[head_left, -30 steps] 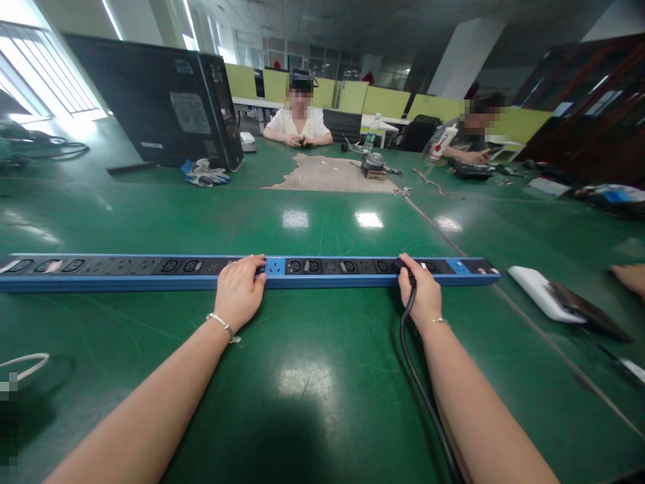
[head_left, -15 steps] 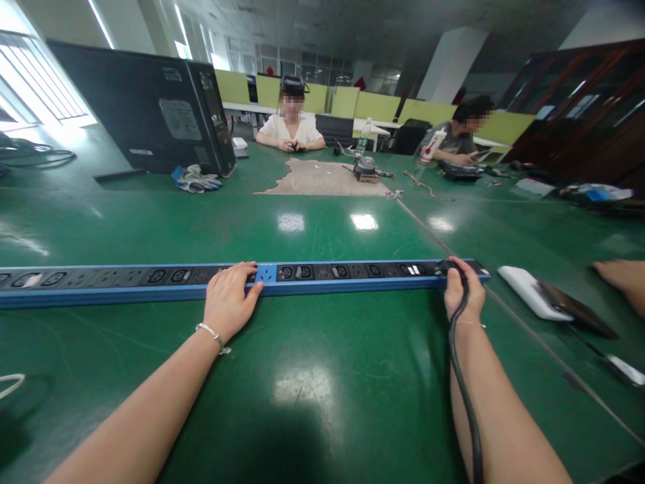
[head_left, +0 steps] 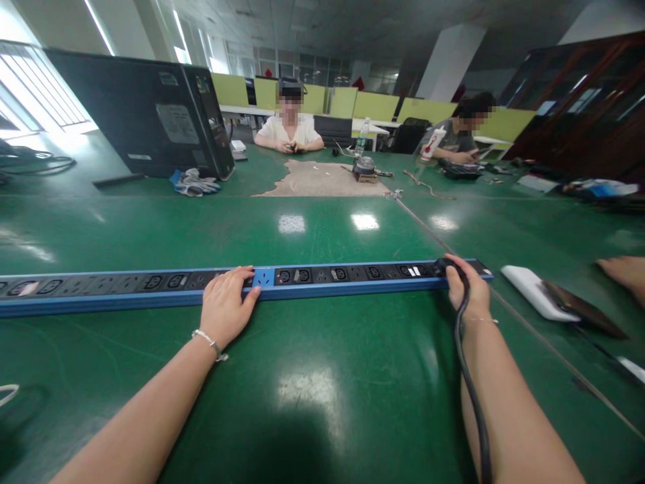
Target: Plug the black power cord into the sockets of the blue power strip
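Observation:
A long blue-edged power strip point(head_left: 332, 285) with a row of black sockets lies across the green table. Near its single blue socket point(head_left: 264, 277), my left hand point(head_left: 228, 299) lies over the strip, fingers across the top and thumb at the front side, gripping it. At the strip's right end my right hand point(head_left: 469, 289) is closed around a black plug point(head_left: 442, 267). The plug is against the sockets there; my fingers hide how deep it sits. Its black power cord point(head_left: 466, 363) runs down along my right forearm.
A white box-shaped device point(head_left: 537, 292) and a dark flat object point(head_left: 584, 309) lie right of the strip, near another person's hand point(head_left: 625, 274). A black computer case point(head_left: 146, 121) and gloves point(head_left: 195, 182) stand at back left. Two people point(head_left: 289, 128) point(head_left: 461, 134) sit across the table.
Both hands keep their holds on the strip and the plug. The view has shifted slightly, and the strip's left part appears a little lower.

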Demonstrator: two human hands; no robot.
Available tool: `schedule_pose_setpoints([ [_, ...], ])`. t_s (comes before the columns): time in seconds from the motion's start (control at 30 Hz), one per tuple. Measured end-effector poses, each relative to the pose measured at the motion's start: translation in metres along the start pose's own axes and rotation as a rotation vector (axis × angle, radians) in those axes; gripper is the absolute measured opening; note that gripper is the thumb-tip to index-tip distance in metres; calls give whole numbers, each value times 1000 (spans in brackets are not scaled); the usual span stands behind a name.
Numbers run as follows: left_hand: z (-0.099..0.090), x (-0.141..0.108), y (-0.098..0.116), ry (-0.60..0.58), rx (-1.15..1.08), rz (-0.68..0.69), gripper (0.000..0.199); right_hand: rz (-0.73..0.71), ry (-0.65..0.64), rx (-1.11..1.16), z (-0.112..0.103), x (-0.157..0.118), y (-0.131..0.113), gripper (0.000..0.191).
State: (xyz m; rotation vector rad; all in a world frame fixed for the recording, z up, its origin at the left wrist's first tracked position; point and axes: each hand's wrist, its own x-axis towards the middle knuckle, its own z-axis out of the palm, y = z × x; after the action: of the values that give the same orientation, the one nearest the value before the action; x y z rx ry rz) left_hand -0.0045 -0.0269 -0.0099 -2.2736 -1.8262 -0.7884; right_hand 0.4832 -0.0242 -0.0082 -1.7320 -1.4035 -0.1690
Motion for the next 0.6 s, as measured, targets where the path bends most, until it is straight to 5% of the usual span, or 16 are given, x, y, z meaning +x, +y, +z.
schedule_pose_setpoints([
  [0.17, 0, 0, 0, -3, 4, 2, 30, -56, -90, -86, -3, 4, 3, 38],
  [0.6, 1, 0, 0, 11, 17, 6, 31, -19, -35, -67, 3, -9, -5, 38],
])
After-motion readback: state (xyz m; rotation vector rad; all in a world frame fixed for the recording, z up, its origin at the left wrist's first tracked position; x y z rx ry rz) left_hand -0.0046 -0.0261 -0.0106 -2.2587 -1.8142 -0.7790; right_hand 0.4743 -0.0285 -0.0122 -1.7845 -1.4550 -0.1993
